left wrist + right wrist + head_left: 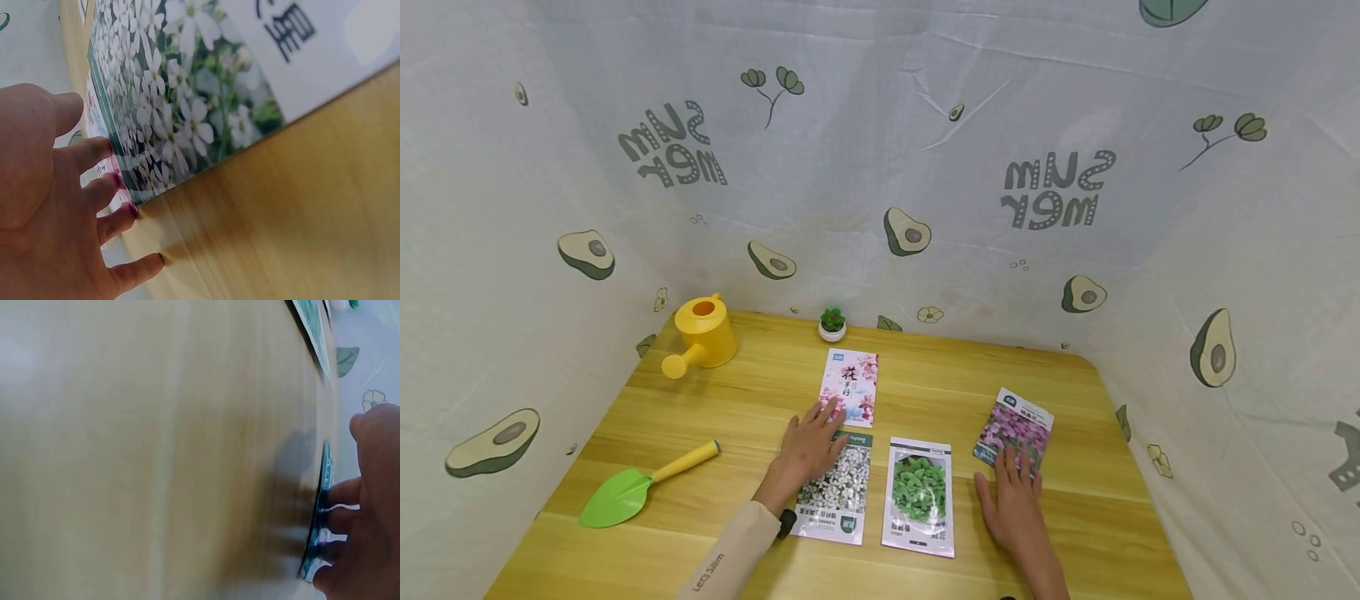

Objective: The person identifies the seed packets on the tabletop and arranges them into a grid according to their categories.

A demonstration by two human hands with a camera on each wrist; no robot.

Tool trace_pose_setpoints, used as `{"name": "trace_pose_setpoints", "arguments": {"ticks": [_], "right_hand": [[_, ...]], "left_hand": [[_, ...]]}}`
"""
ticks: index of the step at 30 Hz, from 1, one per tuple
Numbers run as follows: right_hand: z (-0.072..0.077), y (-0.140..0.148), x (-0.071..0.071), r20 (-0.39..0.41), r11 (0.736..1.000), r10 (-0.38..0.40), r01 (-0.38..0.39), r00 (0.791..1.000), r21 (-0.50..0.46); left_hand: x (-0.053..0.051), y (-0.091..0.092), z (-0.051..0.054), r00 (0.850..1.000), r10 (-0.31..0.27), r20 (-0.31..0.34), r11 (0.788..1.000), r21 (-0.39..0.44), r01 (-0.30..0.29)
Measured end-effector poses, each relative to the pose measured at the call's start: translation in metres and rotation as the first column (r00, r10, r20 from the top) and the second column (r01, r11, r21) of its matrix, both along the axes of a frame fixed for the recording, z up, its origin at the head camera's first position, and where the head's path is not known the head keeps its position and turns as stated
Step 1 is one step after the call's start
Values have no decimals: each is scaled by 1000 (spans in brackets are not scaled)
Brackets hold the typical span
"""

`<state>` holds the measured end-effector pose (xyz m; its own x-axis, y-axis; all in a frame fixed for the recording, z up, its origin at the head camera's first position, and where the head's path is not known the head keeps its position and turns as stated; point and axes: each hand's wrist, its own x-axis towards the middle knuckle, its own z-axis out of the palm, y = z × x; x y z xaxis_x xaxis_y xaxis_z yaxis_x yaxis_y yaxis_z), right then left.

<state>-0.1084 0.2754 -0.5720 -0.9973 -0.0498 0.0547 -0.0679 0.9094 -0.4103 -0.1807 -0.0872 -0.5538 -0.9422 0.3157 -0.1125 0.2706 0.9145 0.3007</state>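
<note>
My left hand (807, 450) reaches over the white-flower seed packet (842, 492), its fingertips on the lower part of a pink-blossom seed packet (859, 375). In the left wrist view its fingers (94, 153) are spread and fairly straight. On the right, my right hand (1018, 510) has its fingertips on a tilted purple-flower seed packet (1021, 425). The right wrist view shows those fingers (344, 520) extended over that packet's near edge, the thumb held apart. Between the hands lies a green-leaf seed packet (919, 492), touched by neither.
A yellow watering can (711, 333) stands at the back left, and a small potted succulent (832, 325) at the back edge. A green trowel (625, 493) with a yellow handle lies on the left of the wooden table (760, 383). Printed cloth (850, 167) encloses the back and sides.
</note>
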Motion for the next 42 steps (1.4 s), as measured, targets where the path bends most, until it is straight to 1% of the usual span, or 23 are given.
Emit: {"name": "trace_pose_setpoints", "arguments": {"ticks": [3,7,14,17,21,23,27,33,39,42], "right_hand": [[-6,2,-6,-47,1000,19,-20,999,-7],[-6,3,-15,-62,999,35,-35,997,-5],[5,-2,-29,-13,998,53,-52,999,23],[3,-2,-35,-8,998,63,-63,998,22],[-3,-3,-43,-27,996,83,-83,996,20],[-1,-6,-46,-26,996,86,-85,996,26],[4,-11,-51,4,995,90,-90,996,43],[8,-19,-58,21,993,108,-109,994,35],[5,-25,-65,34,991,126,-128,991,37],[4,-28,-67,30,991,135,-136,990,9]], "left_hand": [[-1,0,-1,1000,2,16,1000,1,-2],[-2,0,-1,1000,2,25,1000,3,-2],[-4,0,-2,1000,5,13,1000,-7,-5],[-3,0,-2,1000,8,14,1000,-9,-8],[-2,-1,-1,1000,11,16,1000,-7,-11],[-2,-1,-1,1000,13,12,1000,-5,-12],[-2,0,0,1000,13,7,1000,4,-13],[-1,0,-2,1000,9,9,1000,2,-9],[0,0,-1,1000,12,13,1000,17,-13],[-1,1,-2,1000,11,14,1000,21,-12]]}}
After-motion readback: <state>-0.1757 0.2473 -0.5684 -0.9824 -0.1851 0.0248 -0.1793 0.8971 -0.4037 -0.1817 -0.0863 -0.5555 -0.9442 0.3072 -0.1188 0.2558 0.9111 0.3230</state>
